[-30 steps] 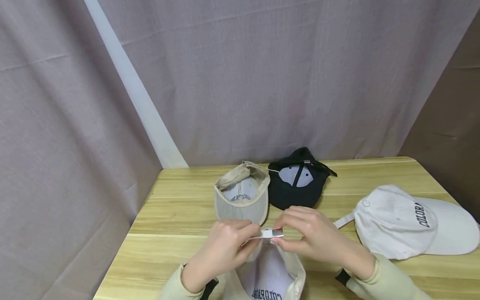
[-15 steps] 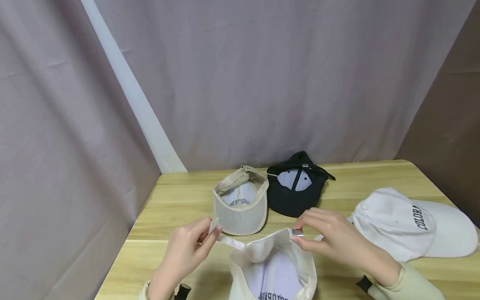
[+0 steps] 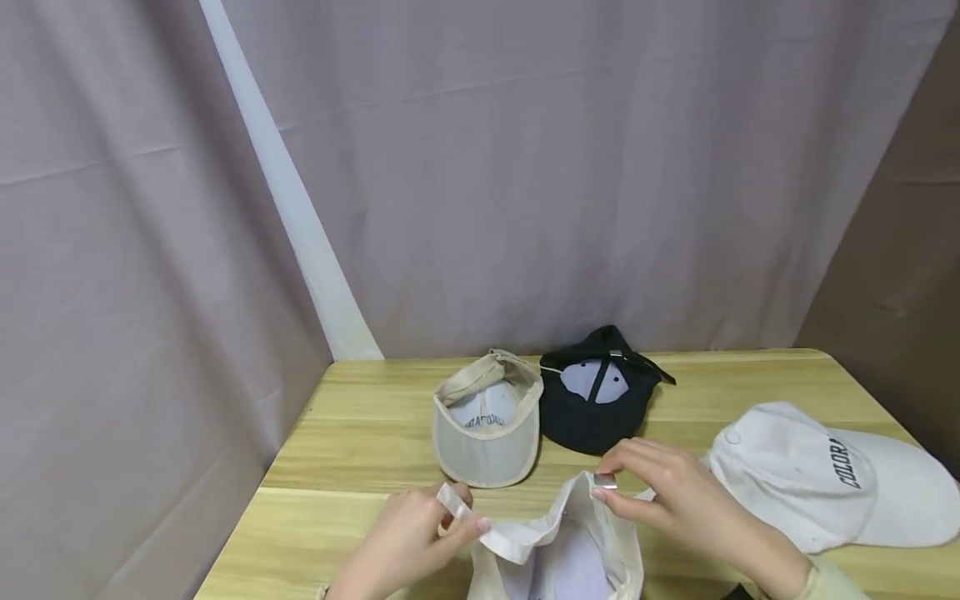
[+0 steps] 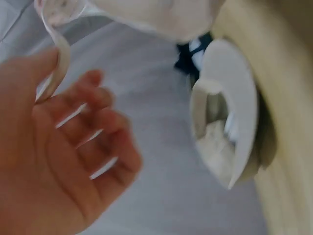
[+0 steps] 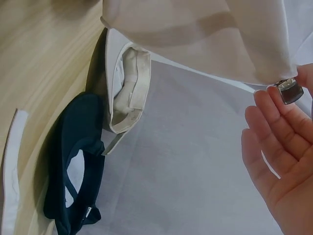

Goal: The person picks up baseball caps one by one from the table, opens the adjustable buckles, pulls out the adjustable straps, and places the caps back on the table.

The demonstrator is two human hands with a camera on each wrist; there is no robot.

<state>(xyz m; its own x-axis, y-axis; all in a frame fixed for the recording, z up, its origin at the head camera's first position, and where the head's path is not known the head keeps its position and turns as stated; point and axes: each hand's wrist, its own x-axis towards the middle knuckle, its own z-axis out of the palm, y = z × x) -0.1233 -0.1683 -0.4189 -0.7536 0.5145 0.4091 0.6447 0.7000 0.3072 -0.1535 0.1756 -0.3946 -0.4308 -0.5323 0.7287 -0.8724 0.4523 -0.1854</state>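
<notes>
A cream baseball cap (image 3: 573, 546) is held up at the near edge of the table, its inside towards me and its lower part out of the head view. My left hand (image 3: 412, 533) pinches the loose strap (image 3: 453, 502) at the cap's back left; in the left wrist view the strap (image 4: 62, 61) curves past the thumb. On the other side, my right hand (image 3: 675, 492) pinches the silver buckle (image 3: 604, 481) between thumb and fingertips. The right wrist view shows this buckle (image 5: 290, 92) at the cap's corner, apart from the strap.
Behind the hands, a beige cap (image 3: 486, 458) lies upturned on the wooden table (image 3: 360, 433), beside a black cap (image 3: 592, 429). A white cap (image 3: 787, 475) with dark lettering lies at the right, behind my right forearm. A grey curtain (image 3: 525, 183) hangs behind the table.
The strap has come away from the buckle as my left hand moved left; that hand has since come back slightly towards the cap. My right hand keeps the buckle, shifted right.
</notes>
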